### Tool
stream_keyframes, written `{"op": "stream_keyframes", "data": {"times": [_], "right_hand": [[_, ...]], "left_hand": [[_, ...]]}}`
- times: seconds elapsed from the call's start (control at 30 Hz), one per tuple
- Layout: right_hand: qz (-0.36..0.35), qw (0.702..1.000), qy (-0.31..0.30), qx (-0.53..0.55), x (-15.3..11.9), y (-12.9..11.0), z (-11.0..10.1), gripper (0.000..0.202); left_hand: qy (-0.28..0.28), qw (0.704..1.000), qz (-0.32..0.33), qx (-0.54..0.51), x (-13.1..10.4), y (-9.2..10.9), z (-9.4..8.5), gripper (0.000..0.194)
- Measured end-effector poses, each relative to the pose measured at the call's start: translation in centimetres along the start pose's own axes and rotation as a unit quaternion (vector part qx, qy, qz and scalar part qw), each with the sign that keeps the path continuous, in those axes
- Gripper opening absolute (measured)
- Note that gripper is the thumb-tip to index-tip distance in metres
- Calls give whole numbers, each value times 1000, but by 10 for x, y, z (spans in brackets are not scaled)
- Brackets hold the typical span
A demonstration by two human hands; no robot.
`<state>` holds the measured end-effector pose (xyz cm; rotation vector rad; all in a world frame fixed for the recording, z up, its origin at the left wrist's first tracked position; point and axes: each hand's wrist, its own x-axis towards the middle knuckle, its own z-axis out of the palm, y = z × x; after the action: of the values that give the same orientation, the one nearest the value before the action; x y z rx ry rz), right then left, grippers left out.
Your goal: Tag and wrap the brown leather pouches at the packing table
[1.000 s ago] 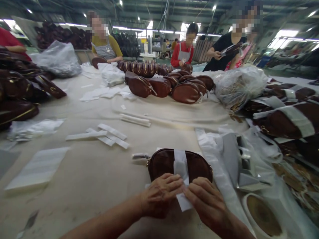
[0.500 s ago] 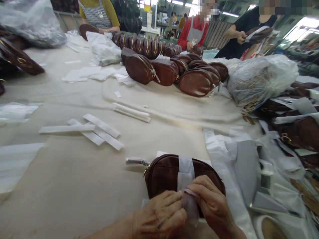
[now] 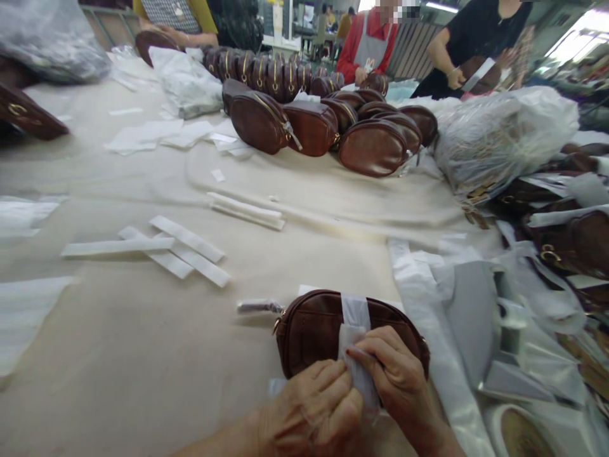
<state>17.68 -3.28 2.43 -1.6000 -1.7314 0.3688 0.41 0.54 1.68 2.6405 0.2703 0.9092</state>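
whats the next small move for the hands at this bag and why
Probably smooth the white strip down onto the brown bag: it runs over the bag's middle, and the left hand and right hand both touch its lower part.

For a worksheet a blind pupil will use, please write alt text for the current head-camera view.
A person's left hand and right hand meet at a white band running across a brown bag. The bag rests on a pale table, with loose white strips to its left and more brown bags further back, people behind them.
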Motion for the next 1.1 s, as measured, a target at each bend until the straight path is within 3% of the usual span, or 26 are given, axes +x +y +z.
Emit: {"op": "stream_keyframes", "data": {"times": [0.23,0.5,0.67,0.73,0.77,0.83,0.97,1.03,1.1], "right_hand": [[2,1000,27,13,-4,1,5,23],[4,998,60,-12,-6,9,14,30],[6,995,91,-48,-14,-1,14,17],[12,994,99,-50,-5,3,-5,2],[29,991,118,-62,3,9,-22,10],[97,970,192,-115,22,25,-71,18],[210,924,272,-167,53,68,-182,11],[251,913,271,-172,49,83,-214,10],[269,912,258,-171,28,87,-223,13]], "left_hand": [[-12,984,0,180,-6,20,15,36],[-59,953,21,298,-9,22,22,39],[12,958,40,285,-17,14,38,37],[80,953,65,286,-20,3,49,33],[122,949,78,279,-21,-4,53,31],[146,947,100,267,-21,-13,57,29],[73,949,121,281,-20,-13,45,28],[61,951,115,281,-19,-9,39,28],[46,955,104,275,-19,-6,36,29]]}}
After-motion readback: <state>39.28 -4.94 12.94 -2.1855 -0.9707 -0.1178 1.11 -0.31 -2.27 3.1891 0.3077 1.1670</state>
